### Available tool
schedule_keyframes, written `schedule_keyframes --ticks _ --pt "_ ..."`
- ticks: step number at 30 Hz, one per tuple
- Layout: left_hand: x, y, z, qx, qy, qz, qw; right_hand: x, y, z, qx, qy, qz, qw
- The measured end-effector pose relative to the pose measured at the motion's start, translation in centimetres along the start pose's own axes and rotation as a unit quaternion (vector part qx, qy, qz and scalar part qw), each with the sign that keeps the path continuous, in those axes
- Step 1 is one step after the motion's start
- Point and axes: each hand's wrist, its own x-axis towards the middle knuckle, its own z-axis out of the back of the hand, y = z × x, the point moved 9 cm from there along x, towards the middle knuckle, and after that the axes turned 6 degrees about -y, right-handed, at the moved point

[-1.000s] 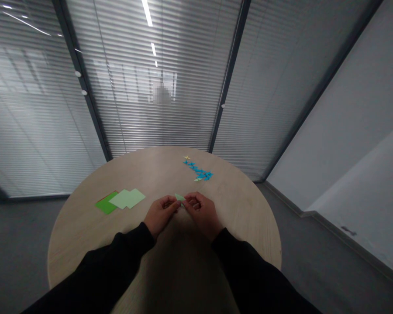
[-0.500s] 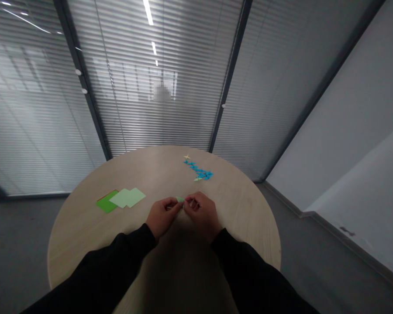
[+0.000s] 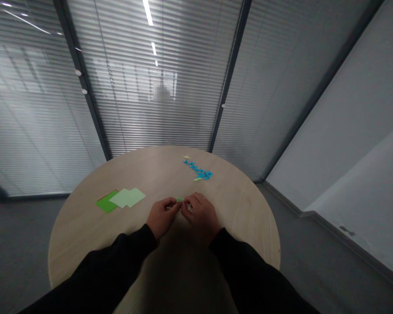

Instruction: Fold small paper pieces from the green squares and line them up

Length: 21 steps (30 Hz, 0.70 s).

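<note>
Both my hands meet over the near middle of the round table (image 3: 245,218). Between the fingertips is a small piece of light green paper (image 3: 179,199), mostly hidden by the fingers. My left hand (image 3: 162,218) pinches its left side with thumb and forefinger. My right hand (image 3: 201,216) is closed at its right end, fingers bent down and the thumb beneath. Beyond my right hand lies a row of several small folded blue paper pieces (image 3: 201,173), bunched at the near end. A pale green folded piece (image 3: 198,179) lies beside that bunch, and a yellow one (image 3: 186,157) at the far end.
Left of my hands, flat square sheets overlap on the table: two pale green sheets (image 3: 136,197) and a bright green sheet (image 3: 107,205) with a reddish edge under it. Glass panels with blinds (image 3: 160,126) stand behind the table. A white wall (image 3: 347,183) is on the right.
My right hand's fingers have turned down over the end of the green paper, and its thumb has shifted. Less of the paper shows. My left hand is nearly still.
</note>
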Motion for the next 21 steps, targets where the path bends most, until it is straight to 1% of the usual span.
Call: schedule_keyframes --ticks 2,4,8,11,14,16,18,21 --pt "0.1 0.2 0.1 -0.021 -0.008 0.006 1.0 0.0 0.4 -0.1 -0.006 -0.002 0.016 1.0" --pt "0.1 0.4 0.1 -0.042 -0.012 0.014 0.999 0.0 0.4 0.1 0.002 -0.008 0.014 1.0" --pt "0.1 0.5 0.0 -0.082 -0.009 0.024 0.996 0.2 -0.1 1.1 0.057 -0.033 -0.018 0.998" --pt "0.2 0.5 -0.1 -0.083 -0.007 0.021 0.996 0.3 -0.6 1.3 0.087 -0.031 -0.039 0.995" --pt "0.2 0.6 -0.1 -0.076 -0.003 0.012 0.997 0.2 -1.1 1.3 0.1 -0.028 -0.066 0.992" --pt "0.2 0.6 -0.2 -0.072 0.0 0.009 0.997 0.2 -1.2 1.3 0.099 -0.027 -0.072 0.992" --pt "0.2 0.6 -0.2 -0.066 0.001 0.009 0.998 0.2 -1.0 1.3 0.086 -0.032 -0.057 0.994" --pt "0.2 0.5 -0.2 -0.059 -0.001 0.012 0.998 0.2 0.0 1.6 0.038 -0.044 -0.002 0.998"
